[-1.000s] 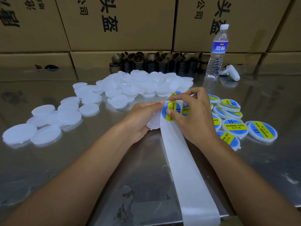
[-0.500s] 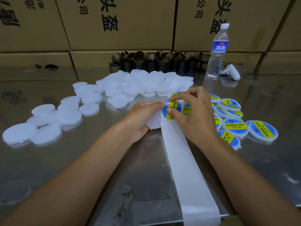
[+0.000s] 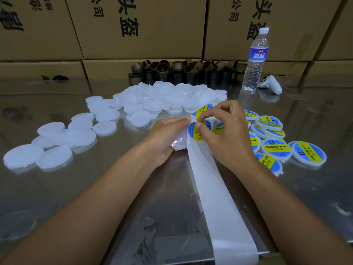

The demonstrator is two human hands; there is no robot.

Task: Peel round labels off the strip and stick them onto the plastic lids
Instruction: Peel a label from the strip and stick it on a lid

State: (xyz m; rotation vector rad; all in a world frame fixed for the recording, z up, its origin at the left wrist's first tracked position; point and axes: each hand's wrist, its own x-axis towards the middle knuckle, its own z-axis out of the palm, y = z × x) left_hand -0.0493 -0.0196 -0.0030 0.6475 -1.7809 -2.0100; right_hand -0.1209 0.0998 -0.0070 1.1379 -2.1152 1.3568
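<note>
My right hand [image 3: 227, 138] pinches the top edge of a round blue-and-yellow label [image 3: 193, 133] on the white strip [image 3: 215, 188]. My left hand [image 3: 164, 138] grips a lid [image 3: 178, 144] (half hidden behind the strip). Labelled lids [image 3: 276, 148] lie just to the right.

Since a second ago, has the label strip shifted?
No: the label strip still crosses the near edge of the table at the same spot.
</note>
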